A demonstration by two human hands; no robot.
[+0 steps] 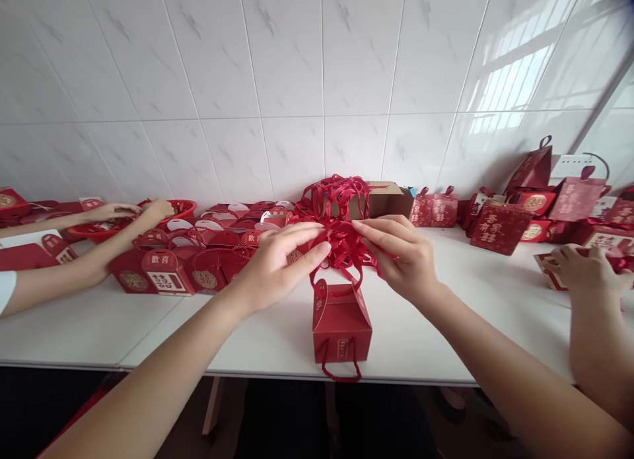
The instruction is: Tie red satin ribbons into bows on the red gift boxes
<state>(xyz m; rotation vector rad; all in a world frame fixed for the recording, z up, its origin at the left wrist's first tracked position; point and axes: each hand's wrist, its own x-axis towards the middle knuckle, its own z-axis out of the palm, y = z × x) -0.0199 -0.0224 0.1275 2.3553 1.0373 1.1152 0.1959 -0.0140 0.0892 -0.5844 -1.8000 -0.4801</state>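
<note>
A small red gift box (341, 323) with a rope handle stands near the table's front edge, between my arms. Red ribbon (357, 272) rises from its top flaps toward my fingers. My left hand (284, 261) pinches the ribbon between thumb and fingers, above and left of the box. On the other side my right hand (403, 251) also has its fingers closed on the ribbon. Behind both hands lies a tangled heap of red ribbons (337, 195), so the exact ribbon ends are hard to make out.
Rows of red gift boxes (205, 271) fill the left, with a red basket (185, 209) where another person's hands (158, 210) work. A cardboard box (389, 201) stands behind the ribbons. At right, another person's hand (584, 267) touches a box near piled boxes (502, 226).
</note>
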